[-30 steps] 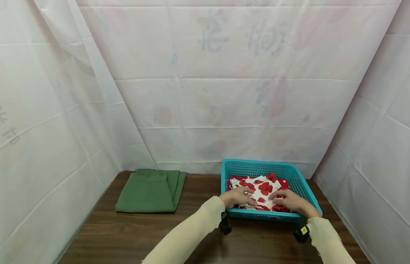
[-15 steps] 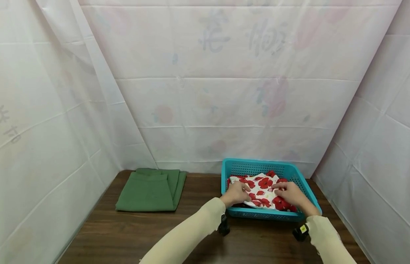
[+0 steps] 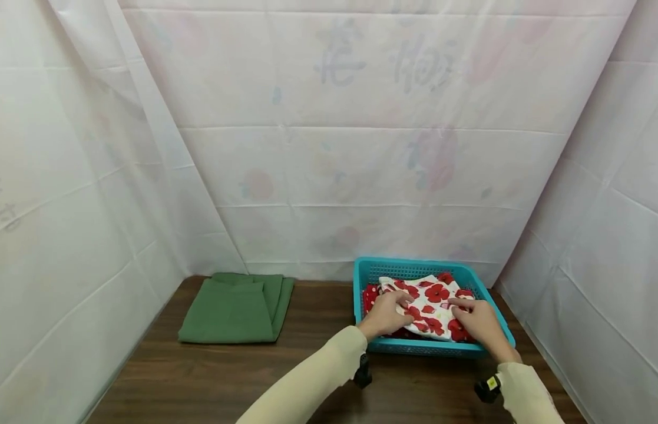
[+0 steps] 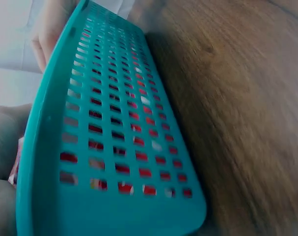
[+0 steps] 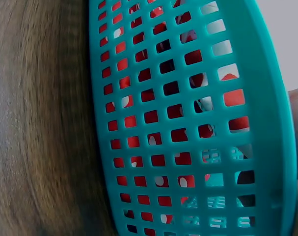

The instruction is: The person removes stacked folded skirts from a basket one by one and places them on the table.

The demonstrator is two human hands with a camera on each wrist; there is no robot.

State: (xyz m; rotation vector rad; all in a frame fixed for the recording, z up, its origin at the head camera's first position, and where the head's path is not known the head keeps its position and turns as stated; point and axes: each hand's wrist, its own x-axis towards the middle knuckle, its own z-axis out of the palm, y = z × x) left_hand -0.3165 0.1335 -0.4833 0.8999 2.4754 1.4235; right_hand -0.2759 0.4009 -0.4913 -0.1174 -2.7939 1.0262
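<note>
**Flowered cloth [image 3: 428, 309] pinched at both sides inside a turquoise basket [image 3: 413, 343]**

From the head view, I see thin white cloth with big red blooms lying rumpled over dotted red fabric [image 3: 370, 296]. The left hand [image 3: 386, 315] pinches its left edge, the right hand [image 3: 478, 324] its right side. A flat, squarish fold of green cloth [image 3: 228, 312] rests well apart on the dark, wood-grained table [image 3: 201, 377].

My left wrist view shows smooth wall pierced by rectangular holes, a scrap of print between finger and thumb beyond the rim.

In the right wrist view, white-spotted red shows through the lattice; fingertips are hidden, so I cannot tell the grip from there.
</note>
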